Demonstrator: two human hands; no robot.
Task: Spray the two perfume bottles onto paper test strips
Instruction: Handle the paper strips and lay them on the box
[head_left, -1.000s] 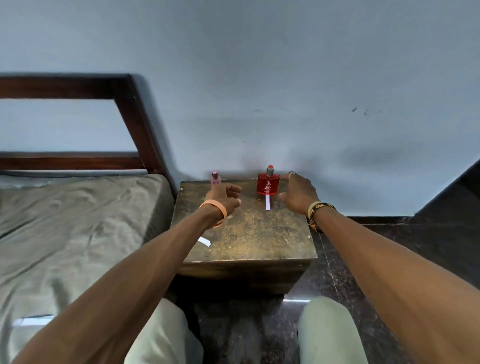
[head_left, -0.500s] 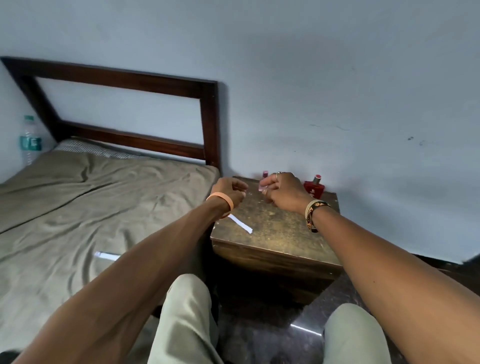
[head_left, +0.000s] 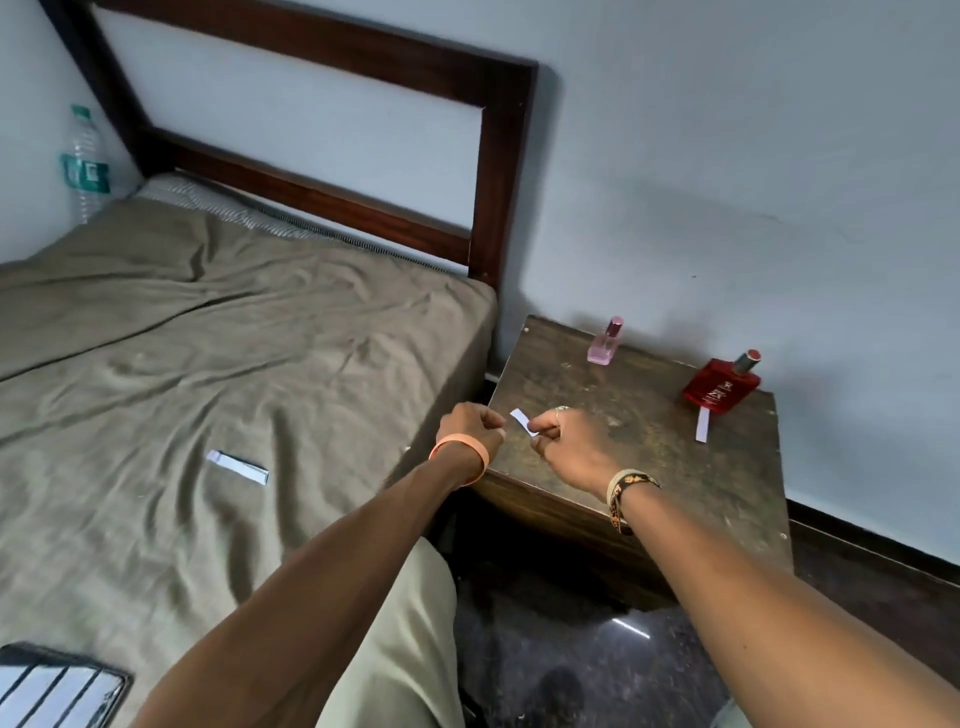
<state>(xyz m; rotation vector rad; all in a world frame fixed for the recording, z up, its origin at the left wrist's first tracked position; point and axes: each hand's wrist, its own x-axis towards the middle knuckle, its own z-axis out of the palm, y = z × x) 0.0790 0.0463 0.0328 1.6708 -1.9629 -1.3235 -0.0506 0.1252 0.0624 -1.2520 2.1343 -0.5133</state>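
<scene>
A small pink perfume bottle (head_left: 603, 344) stands at the back of the wooden bedside table (head_left: 649, 467). A red perfume bottle (head_left: 721, 388) stands at the table's back right, with a white paper strip (head_left: 703, 425) lying in front of it. My right hand (head_left: 569, 448) pinches another white strip (head_left: 521, 420) over the table's left front part. My left hand (head_left: 470, 427) is closed just left of that strip; whether it touches the paper is unclear. A further strip (head_left: 238, 466) lies on the bed.
The bed with an olive sheet (head_left: 208, 389) and a dark wooden headboard (head_left: 332, 130) fills the left. A plastic water bottle (head_left: 84, 163) stands at its far corner. A phone (head_left: 57, 686) lies at the bottom left. My knees are below, over a dark floor.
The view has swung left and down. My right hand left the red bottle's side, came to the table's front left and picked up the strip that lay there. My left hand pulled back beside it.
</scene>
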